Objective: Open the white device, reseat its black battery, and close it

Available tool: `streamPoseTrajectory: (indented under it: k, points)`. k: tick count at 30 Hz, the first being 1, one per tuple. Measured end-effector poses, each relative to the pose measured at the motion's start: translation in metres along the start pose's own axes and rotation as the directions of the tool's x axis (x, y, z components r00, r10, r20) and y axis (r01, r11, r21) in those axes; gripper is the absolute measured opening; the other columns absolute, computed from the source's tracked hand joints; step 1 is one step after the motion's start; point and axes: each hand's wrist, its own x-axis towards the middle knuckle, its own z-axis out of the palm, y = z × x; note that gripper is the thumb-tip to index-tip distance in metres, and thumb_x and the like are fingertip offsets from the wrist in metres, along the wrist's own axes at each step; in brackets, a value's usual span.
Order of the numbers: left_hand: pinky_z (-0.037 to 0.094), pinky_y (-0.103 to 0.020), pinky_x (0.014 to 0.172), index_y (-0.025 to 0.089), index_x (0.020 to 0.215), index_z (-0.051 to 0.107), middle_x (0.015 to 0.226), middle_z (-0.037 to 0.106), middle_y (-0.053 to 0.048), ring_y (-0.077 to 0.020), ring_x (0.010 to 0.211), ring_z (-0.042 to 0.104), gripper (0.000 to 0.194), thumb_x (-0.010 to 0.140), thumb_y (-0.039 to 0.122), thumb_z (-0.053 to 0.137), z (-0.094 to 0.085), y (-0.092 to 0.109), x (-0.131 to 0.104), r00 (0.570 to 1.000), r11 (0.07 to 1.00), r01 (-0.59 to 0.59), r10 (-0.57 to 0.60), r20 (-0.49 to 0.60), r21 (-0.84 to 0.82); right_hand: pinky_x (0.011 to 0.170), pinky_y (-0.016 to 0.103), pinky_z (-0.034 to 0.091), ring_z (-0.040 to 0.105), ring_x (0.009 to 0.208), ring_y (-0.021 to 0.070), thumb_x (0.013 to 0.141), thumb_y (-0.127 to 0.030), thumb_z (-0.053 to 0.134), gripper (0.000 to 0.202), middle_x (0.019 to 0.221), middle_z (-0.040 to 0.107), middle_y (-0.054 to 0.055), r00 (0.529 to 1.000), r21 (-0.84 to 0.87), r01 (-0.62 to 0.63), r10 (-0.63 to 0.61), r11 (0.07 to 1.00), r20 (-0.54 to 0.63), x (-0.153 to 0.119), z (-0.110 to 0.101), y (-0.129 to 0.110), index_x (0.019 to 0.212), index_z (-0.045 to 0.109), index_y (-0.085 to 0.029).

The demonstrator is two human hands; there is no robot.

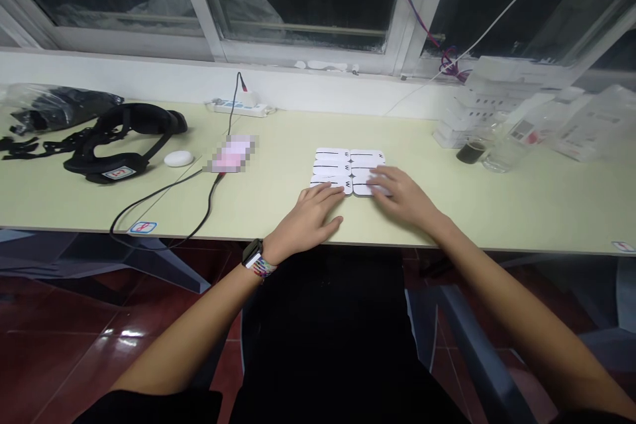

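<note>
Several white cards [332, 167] with rounded corners lie side by side on the table in two columns. Each shows a dark line, and some carry a small mark like a W or a 3. My left hand [313, 215] rests at the near edge of the left column, fingers stretched over the nearest card and thumb apart. Over the near part of the right column lies my right hand [401, 193], its fingers spread, slightly blurred and partly hiding the cards. Neither hand grips anything. A watch [253, 252] and a beaded bracelet [262, 266] circle my left wrist.
Left on the table [278, 146] are a black headset [124, 139], a white oval case [179, 158], a pixelated phone-like object [232, 154] with a cable and a power strip [241, 108]. White boxes [477, 103], a cup of dark liquid [470, 151] and plastic packaging stand right.
</note>
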Motion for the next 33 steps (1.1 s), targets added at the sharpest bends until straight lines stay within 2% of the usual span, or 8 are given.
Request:
streamPoseTrajectory:
  k: [3, 7, 13, 17, 21, 27, 30, 33]
  points:
    - [0.033, -0.064, 0.131, 0.023, 0.163, 0.051, 0.169, 0.053, -0.012, -0.0401, 0.163, 0.038, 0.054, 0.11, 0.035, 0.057, -0.001, 0.002, 0.001, 1.0, 1.0, 0.003, -0.003, 0.003, -0.001, 0.119, 0.068, 0.051, 0.06, 0.144, 0.0379, 0.109, -0.03, 0.054, 0.039, 0.149, 0.068, 0.016, 0.998, -0.004, 0.061, -0.061, 0.998, 0.013, -0.032, -0.002, -0.017, 0.144, 0.07, -0.027]
    - [0.033, -0.063, 0.132, 0.024, 0.163, 0.052, 0.169, 0.054, -0.011, -0.0395, 0.163, 0.038, 0.053, 0.111, 0.034, 0.056, -0.003, 0.004, 0.001, 1.0, 1.0, 0.008, -0.008, 0.008, 0.008, 0.111, 0.06, 0.058, 0.064, 0.136, 0.0358, 0.108, -0.031, 0.062, 0.035, 0.146, 0.066, 0.017, 0.994, 0.008, 0.094, -0.094, 0.996, 0.051, -0.053, -0.015, -0.024, 0.141, 0.07, -0.027]
    - [0.034, -0.064, 0.131, 0.024, 0.163, 0.051, 0.169, 0.053, -0.011, -0.0395, 0.163, 0.038, 0.054, 0.111, 0.035, 0.056, -0.003, 0.004, 0.001, 1.0, 1.0, 0.011, -0.011, 0.007, 0.009, 0.091, 0.048, 0.064, 0.076, 0.107, 0.0315, 0.109, -0.038, 0.06, 0.027, 0.121, 0.077, 0.015, 0.983, 0.046, 0.158, -0.161, 0.986, 0.085, -0.046, -0.026, -0.014, 0.128, 0.072, -0.023]
    - [0.033, -0.06, 0.133, 0.024, 0.164, 0.046, 0.169, 0.053, -0.012, -0.0358, 0.164, 0.037, 0.059, 0.107, 0.029, 0.06, -0.006, 0.005, 0.0, 0.997, 0.997, -0.071, 0.071, -0.012, -0.026, 0.071, 0.035, 0.056, 0.071, 0.077, 0.0226, 0.114, -0.044, 0.049, 0.032, 0.093, 0.077, 0.006, 0.99, 0.198, -0.029, 0.0, 0.98, 0.142, -0.033, -0.019, -0.02, 0.108, 0.072, -0.022]
    - [0.039, -0.053, 0.129, 0.025, 0.164, 0.044, 0.163, 0.058, -0.011, -0.032, 0.155, 0.048, 0.063, 0.104, 0.027, 0.063, -0.01, 0.009, -0.002, 0.981, 0.976, -0.191, 0.188, -0.038, -0.102, 0.076, 0.034, 0.054, 0.069, 0.086, 0.0223, 0.114, -0.048, 0.049, 0.036, 0.097, 0.076, 0.006, 0.979, 0.256, -0.117, 0.068, 0.96, 0.194, -0.019, -0.004, -0.028, 0.107, 0.072, -0.021]
    - [0.033, -0.058, 0.126, 0.026, 0.157, 0.053, 0.143, 0.067, -0.01, -0.035, 0.137, 0.059, 0.066, 0.093, 0.028, 0.07, -0.01, 0.01, -0.001, 0.989, 0.987, -0.151, 0.15, -0.011, -0.047, 0.084, 0.041, 0.057, 0.068, 0.096, 0.0253, 0.111, -0.043, 0.06, 0.028, 0.103, 0.068, 0.008, 0.992, 0.141, -0.083, 0.069, 0.987, 0.102, -0.013, 0.007, -0.026, 0.108, 0.079, -0.022]
    - [0.029, -0.057, 0.128, 0.023, 0.157, 0.053, 0.14, 0.067, -0.011, -0.034, 0.134, 0.061, 0.07, 0.089, 0.026, 0.07, -0.007, 0.009, 0.0, 0.991, 0.991, -0.132, 0.131, -0.017, -0.025, 0.091, 0.044, 0.062, 0.072, 0.103, 0.025, 0.109, -0.035, 0.063, 0.02, 0.112, 0.07, 0.009, 0.997, 0.251, 0.039, -0.054, 0.967, 0.053, -0.018, -0.006, -0.024, 0.112, 0.08, -0.024]
    - [0.03, -0.056, 0.127, 0.022, 0.154, 0.054, 0.138, 0.067, -0.011, -0.0341, 0.133, 0.06, 0.069, 0.087, 0.025, 0.07, -0.006, 0.01, 0.0, 0.992, 0.992, -0.122, 0.122, -0.021, -0.014, 0.096, 0.044, 0.064, 0.075, 0.109, 0.0258, 0.105, -0.027, 0.065, 0.018, 0.12, 0.075, 0.01, 0.975, 0.24, 0.162, -0.192, 0.957, 0.108, -0.028, -0.025, -0.025, 0.116, 0.081, -0.026]
